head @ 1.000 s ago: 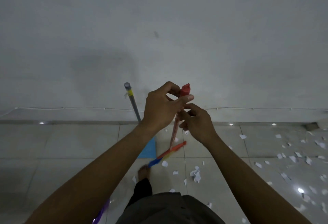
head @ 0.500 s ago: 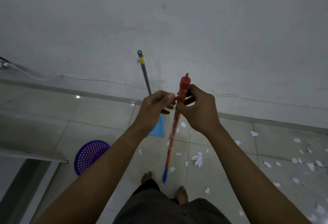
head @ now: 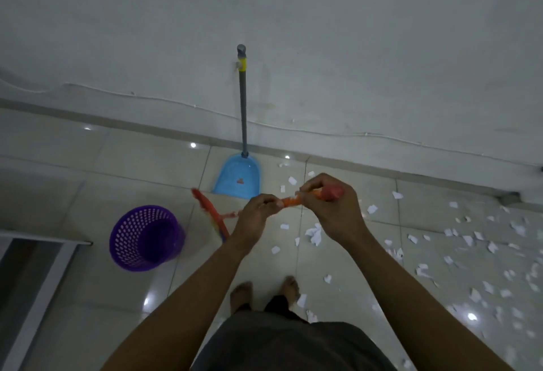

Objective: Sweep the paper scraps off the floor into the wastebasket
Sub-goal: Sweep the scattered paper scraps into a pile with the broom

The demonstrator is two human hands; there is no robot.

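Head view, step: person is readying the broom [head: 289,202] w/ both hands, frame centre; sweeping not yet begun.
Left hand [head: 257,212]: fingers are curling round the shaft, clamped on it.
Right hand [head: 335,212]: is gripping the red top end, fingers wrapped.
Paper scraps [head: 315,233]: lying on floor, centre to right edge.
Wastebasket [head: 126,232]: standing lower left; dustpan [head: 232,174] at wall, centre.
Next: prob. lowering bristles to floor, pushing scraps toward dustpan.
Hard to see: broom head is blurring left of centre; hands are hiding part of shaft; scraps cut off at right.
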